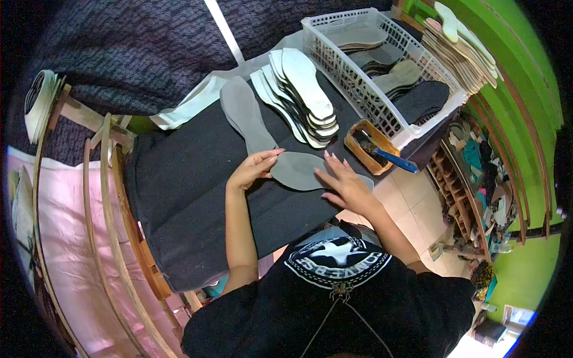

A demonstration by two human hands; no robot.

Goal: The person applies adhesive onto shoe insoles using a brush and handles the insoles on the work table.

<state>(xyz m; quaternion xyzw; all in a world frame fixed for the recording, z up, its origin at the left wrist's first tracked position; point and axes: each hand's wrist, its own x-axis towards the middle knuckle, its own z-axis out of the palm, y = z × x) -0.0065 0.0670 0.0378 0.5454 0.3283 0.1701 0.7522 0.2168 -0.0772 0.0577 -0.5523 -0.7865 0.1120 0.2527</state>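
Note:
A grey insole (293, 172) lies across the near middle of the dark-covered table. My left hand (253, 170) pinches its left end between thumb and fingers. On its right part rests my right hand (349, 188), fingers spread and flat, with the insole's tip showing beyond the wrist. Another grey insole (240, 110) lies just behind my left hand, its near end close to my fingertips. Beyond my right hand, fanned-out white insoles (301, 80) with dark undersides form a stack. To their right sits a stained tan tub (358, 143) with a blue-handled brush (397, 161) leaning in it.
A white plastic crate (352, 74) holding several stacks of insoles stands at the back right. Beside it rises a tall pile of pale insoles (456, 51). Wooden rails (113, 209) run along the left, and a cluttered rack (459, 185) stands by the green wall.

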